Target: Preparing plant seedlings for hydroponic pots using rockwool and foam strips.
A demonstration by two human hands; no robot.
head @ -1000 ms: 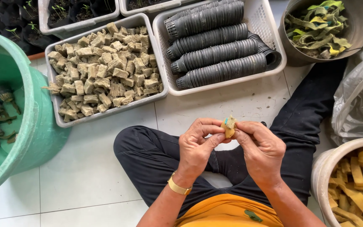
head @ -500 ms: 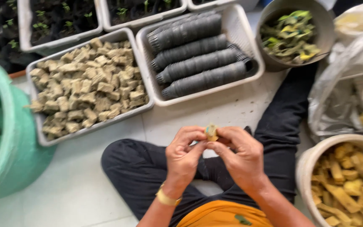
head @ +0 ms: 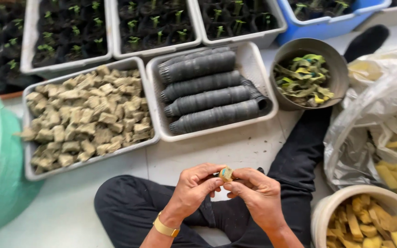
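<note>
Hands: your left hand [head: 194, 188] and right hand [head: 258, 195] meet over your lap, fingertips drawn together and pinching one small tan cube [head: 226, 174] between them.
Cube: it sits at the tips of both hands, just above your crossed legs in black trousers [head: 129, 206], with a dab of blue-green showing on its upper face.
Wrist: a gold-coloured bracelet [head: 165, 228] circles your left wrist.
Floor: you sit on pale floor tiles [head: 60, 216], trays and tubs ranged around you.
Cube tray: a white tray [head: 27, 156] ahead and to your left is heaped with similar tan-grey cubes [head: 88, 119].
Pot tray: just beside it, a second white tray [head: 253, 59] holds rows of nested black plastic pots [head: 207, 98] lying on their sides.
Seedlings: beyond both, white trays [head: 111, 50] carry black pots with small green seedlings [head: 134, 41]; a blue tub [head: 327, 25] stands at their right.
Bowl: a round metal bowl [head: 331, 64] near your right knee holds green and yellow leaf scraps [head: 302, 80].
Bucket: a pale bucket [head: 320, 216] by your right hand is filled with yellow sponge-like pieces [head: 368, 225].
Bag: a clear plastic bag [head: 359, 133] behind the bucket holds more yellow pieces.
Left edge: a green tub [head: 1, 183] stands well apart from your hands.
</note>
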